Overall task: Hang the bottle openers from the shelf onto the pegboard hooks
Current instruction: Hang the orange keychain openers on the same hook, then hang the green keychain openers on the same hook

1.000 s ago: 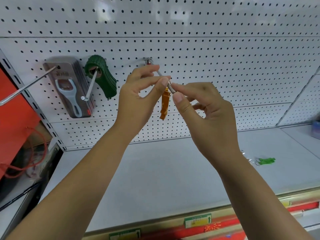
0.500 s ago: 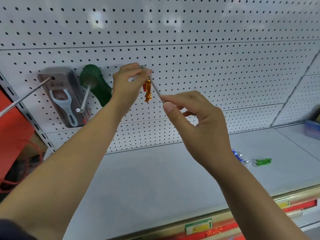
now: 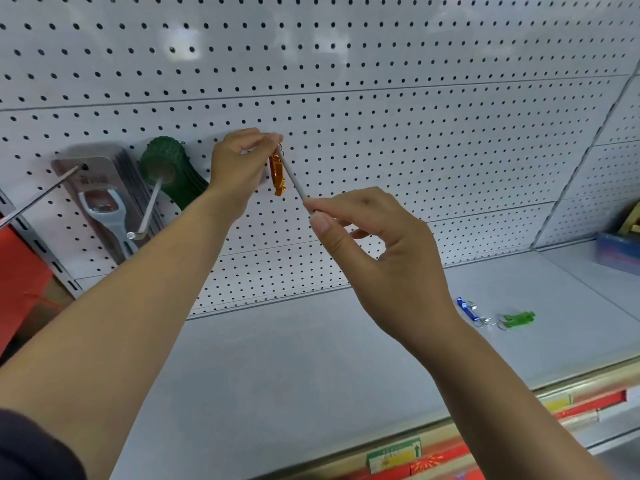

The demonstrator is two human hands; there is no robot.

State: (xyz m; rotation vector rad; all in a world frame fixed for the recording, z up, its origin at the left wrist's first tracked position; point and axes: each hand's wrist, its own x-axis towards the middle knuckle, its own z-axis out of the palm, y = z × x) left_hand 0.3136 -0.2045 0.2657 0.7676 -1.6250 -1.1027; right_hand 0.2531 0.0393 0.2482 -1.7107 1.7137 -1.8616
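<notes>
An orange bottle opener (image 3: 277, 174) hangs on a metal hook (image 3: 292, 178) close to the white pegboard (image 3: 415, 133). My left hand (image 3: 239, 168) pinches the opener's key ring at the hook's base. With thumb and forefinger, my right hand (image 3: 377, 247) pinches the hook's front tip. A blue bottle opener (image 3: 467, 308) and a green bottle opener (image 3: 518, 319) lie on the grey shelf (image 3: 294, 358) to the right, beyond my right wrist.
On the left, two more hooks carry packaged openers (image 3: 104, 202) and a green netted item (image 3: 169, 171). A bare hook (image 3: 38, 199) juts out at the far left. A blue box (image 3: 620, 251) stands at the right. Price labels line the shelf's front edge.
My left hand has slid the orange opener along the hook from its tip back to the pegboard. My right hand has kept its hold on the hook's tip.
</notes>
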